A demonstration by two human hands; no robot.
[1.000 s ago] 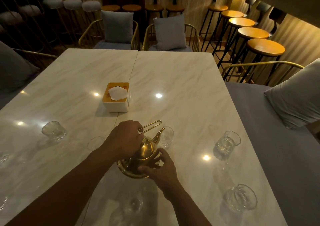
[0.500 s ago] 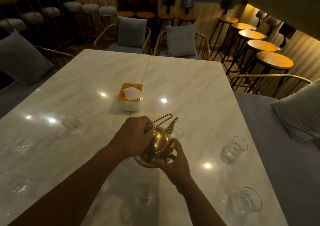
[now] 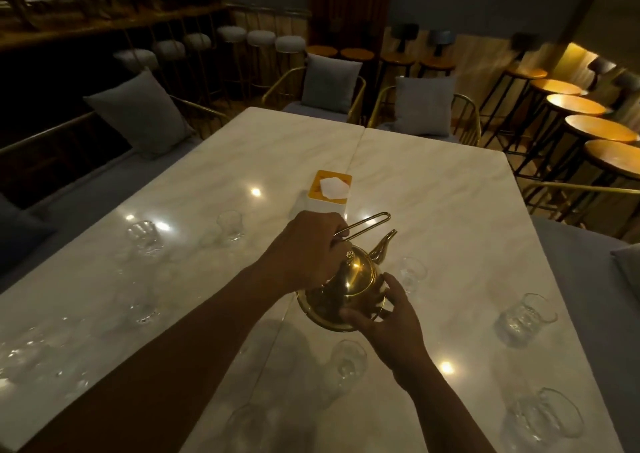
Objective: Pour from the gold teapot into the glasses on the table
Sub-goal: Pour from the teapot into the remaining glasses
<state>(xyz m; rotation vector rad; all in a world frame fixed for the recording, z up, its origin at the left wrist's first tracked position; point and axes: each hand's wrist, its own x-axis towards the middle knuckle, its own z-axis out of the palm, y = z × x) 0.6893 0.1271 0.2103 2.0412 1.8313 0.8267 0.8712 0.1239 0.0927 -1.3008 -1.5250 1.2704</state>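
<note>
Gold teapot (image 3: 349, 289) tilted: left hand (image 3: 308, 248) grips its handle (image 3: 369, 223), right hand (image 3: 388, 324) cups its underside.

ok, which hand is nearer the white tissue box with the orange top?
Left. The left hand, gripping the gold metal teapot's handle, is just short of the tissue box; the right hand cups the teapot's base, farther back.

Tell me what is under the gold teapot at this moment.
The right hand holds the tilted gold teapot at its lower edge; the left hand grips its handle. Below is the marble table. The pot hides the tabletop directly beneath it.
</note>
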